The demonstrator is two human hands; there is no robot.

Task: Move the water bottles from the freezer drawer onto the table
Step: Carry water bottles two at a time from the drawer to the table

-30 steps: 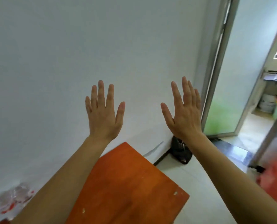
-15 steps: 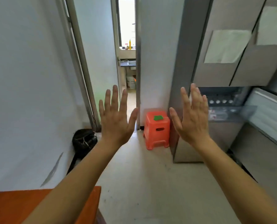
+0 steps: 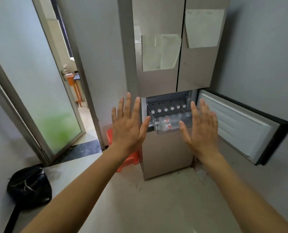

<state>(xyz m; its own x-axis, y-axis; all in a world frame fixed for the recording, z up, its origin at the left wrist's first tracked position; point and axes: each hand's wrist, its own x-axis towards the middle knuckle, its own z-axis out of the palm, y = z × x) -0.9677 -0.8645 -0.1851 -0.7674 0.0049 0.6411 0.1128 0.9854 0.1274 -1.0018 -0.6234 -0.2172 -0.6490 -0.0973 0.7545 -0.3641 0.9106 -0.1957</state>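
The tall grey fridge (image 3: pixel 158 148) fills the middle of the view, its upper doors shut, papers (image 3: pixel 161 52) stuck on them. Its lower right door (image 3: pixel 240 125) hangs wide open toward the right wall. To the left, a frosted glass door (image 3: pixel 39 91) stands ajar onto another room. Both arms are stretched forward: left hand (image 3: pixel 129 126) raised, fingers spread, palm facing away, holding nothing; right hand (image 3: pixel 202 130) likewise, fingers splayed, empty, in front of the open compartment. Between them, the clear freezer drawer (image 3: pixel 166 130) is pulled out, and the water bottles (image 3: pixel 165 122) lie inside it, red-and-white labels showing through the front wall, a row of white caps behind. An orange stool (image 3: pixel 129 160) sits beside the fridge, partly behind the left wrist. A black bag (image 3: pixel 29 187) slumps on the floor, low left.
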